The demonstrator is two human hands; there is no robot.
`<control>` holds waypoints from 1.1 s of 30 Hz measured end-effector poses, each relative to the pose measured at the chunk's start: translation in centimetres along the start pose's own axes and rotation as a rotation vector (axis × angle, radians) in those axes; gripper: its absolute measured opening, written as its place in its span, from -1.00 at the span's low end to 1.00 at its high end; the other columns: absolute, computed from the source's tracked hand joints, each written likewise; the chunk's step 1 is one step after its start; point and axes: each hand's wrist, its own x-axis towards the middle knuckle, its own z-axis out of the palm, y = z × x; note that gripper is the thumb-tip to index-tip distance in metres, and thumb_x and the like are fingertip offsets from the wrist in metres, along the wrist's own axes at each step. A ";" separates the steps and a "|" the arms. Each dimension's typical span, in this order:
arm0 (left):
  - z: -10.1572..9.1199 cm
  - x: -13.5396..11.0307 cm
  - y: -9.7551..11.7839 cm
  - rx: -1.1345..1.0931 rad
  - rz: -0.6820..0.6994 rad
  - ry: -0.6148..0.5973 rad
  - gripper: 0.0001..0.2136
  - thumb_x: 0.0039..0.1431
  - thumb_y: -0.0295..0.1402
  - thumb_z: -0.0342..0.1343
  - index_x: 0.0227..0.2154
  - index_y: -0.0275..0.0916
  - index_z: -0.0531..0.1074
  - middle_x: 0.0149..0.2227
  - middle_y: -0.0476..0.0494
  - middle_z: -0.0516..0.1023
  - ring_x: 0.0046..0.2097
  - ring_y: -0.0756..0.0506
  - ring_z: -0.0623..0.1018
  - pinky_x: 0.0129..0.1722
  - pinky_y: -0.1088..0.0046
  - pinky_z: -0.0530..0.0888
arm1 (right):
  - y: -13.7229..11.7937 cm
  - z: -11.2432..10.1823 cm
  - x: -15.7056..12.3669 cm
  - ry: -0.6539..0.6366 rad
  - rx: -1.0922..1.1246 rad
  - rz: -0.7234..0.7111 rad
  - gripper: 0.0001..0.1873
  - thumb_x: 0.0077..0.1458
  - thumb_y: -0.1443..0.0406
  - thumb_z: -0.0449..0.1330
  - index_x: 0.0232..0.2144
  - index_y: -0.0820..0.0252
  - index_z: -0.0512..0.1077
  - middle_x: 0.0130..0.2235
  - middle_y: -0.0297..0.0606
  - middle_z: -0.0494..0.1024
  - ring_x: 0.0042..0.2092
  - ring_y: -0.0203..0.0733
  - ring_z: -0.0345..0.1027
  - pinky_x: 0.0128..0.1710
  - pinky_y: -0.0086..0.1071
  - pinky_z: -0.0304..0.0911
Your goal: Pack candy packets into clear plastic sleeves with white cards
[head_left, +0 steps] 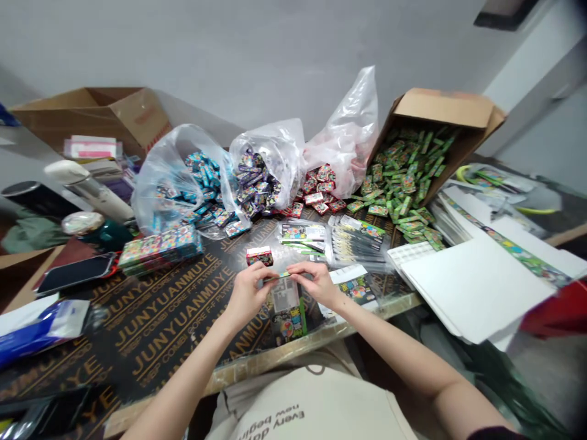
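two bare hands meet over the near edge of the table; the left hand point(247, 293) and the right hand point(316, 286) hold one thin green-and-blue printed strip point(279, 275) between them, an end in each, with the fingers point(300, 272) of both hands closed narrowly on it; just beyond the left hand sits a small red-and-black box point(259, 256), on the dark plywood surface point(151, 324) with its repeated gold lettering; under the hands lies a colourful printed pack point(288, 315) with a green edge; farther up, two groups of flat packs in clear sleeves point(302, 238) point(358, 241) lie side by side; behind them, a clear plastic bag of blue packets point(202, 177) and another of purple packets point(254, 180) stand open, with red packets point(318, 189) heaped before a third bag point(348, 140); a tipped cardboard carton point(440, 110) spills green packets point(403, 177) across the surface; white card sheets point(477, 287) lie at the right; a stack of multicoloured packets point(160, 249) and a black smartphone point(76, 273) lie at the left
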 end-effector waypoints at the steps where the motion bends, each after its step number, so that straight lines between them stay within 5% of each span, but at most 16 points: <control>1: 0.1 0.0 0.0 0.028 0.012 -0.016 -0.88 0.05 -0.42 0.07 -0.40 -0.23 0.51 -0.46 -0.06 0.39 -0.40 0.00 0.40 -0.39 0.49 0.31 | 0.1 -0.6 0.0 -0.028 -0.060 -0.033 -0.83 0.03 0.26 0.15 -0.29 0.12 0.47 -0.19 -0.24 0.52 -0.14 -0.18 0.38 -0.09 -0.27 0.22; 5: 0.3 -0.2 -0.1 0.060 0.039 -0.035 -0.84 0.10 -0.40 0.02 -0.35 -0.23 0.51 -0.45 -0.05 0.33 -0.40 0.00 0.37 -0.39 0.50 0.29 | 2.3 -6.0 0.2 -0.016 -0.494 0.028 -0.77 0.07 0.30 0.11 -0.17 0.13 0.40 -0.10 -0.20 0.45 -0.04 -0.15 0.25 -0.06 -0.25 0.11; 7: 0.4 -0.2 -0.2 0.066 0.041 -0.031 -0.84 0.11 -0.40 0.01 -0.37 -0.24 0.51 -0.45 -0.05 0.32 -0.40 0.00 0.36 -0.39 0.50 0.28 | 4.2 -9.1 -0.1 -0.065 -0.783 0.192 -0.85 0.05 0.35 0.11 -0.29 0.17 0.43 -0.20 -0.17 0.47 -0.10 -0.12 0.24 -0.12 -0.25 0.07; 10: 0.5 -0.2 -0.2 0.071 0.033 -0.026 -0.83 0.11 -0.41 0.00 -0.40 -0.26 0.50 -0.47 -0.05 0.29 -0.41 0.00 0.35 -0.40 0.50 0.27 | 6.9 -11.9 -1.3 -0.187 -0.909 0.307 -0.95 -0.03 0.37 0.17 -0.44 0.18 0.44 -0.37 -0.23 0.48 -0.20 -0.11 0.24 -0.20 -0.27 -0.01; 20: 0.7 0.0 0.0 0.100 -0.022 -0.049 -0.82 0.13 -0.38 -0.06 -0.33 -0.22 0.46 -0.42 -0.05 0.27 -0.36 -0.03 0.36 -0.35 0.47 0.29 | 9.5 -11.3 -3.6 -0.227 -0.877 0.300 -0.91 -0.05 0.37 0.19 -0.41 0.14 0.47 -0.34 -0.24 0.43 -0.17 -0.10 0.18 -0.19 -0.27 -0.12; 26: 0.7 0.0 -0.7 0.108 0.031 -0.065 -0.75 0.14 -0.36 -0.06 -0.20 -0.14 0.47 -0.45 -0.03 0.24 -0.38 -0.02 0.34 -0.38 0.48 0.31 | 9.3 -10.7 -4.5 -0.106 -0.790 0.281 -0.89 0.00 0.41 0.13 -0.49 0.20 0.44 -0.39 -0.23 0.43 -0.18 -0.14 0.19 -0.14 -0.28 -0.05; 33: 0.8 0.0 -1.1 0.116 0.060 -0.029 -0.76 0.11 -0.37 -0.03 -0.20 -0.13 0.48 -0.45 -0.02 0.28 -0.39 -0.02 0.36 -0.41 0.48 0.31 | 7.5 -11.5 -3.1 0.094 -0.654 0.364 -0.92 0.00 0.43 0.05 -0.47 0.24 0.34 -0.47 -0.32 0.40 -0.41 -0.28 0.23 -0.37 -0.43 0.07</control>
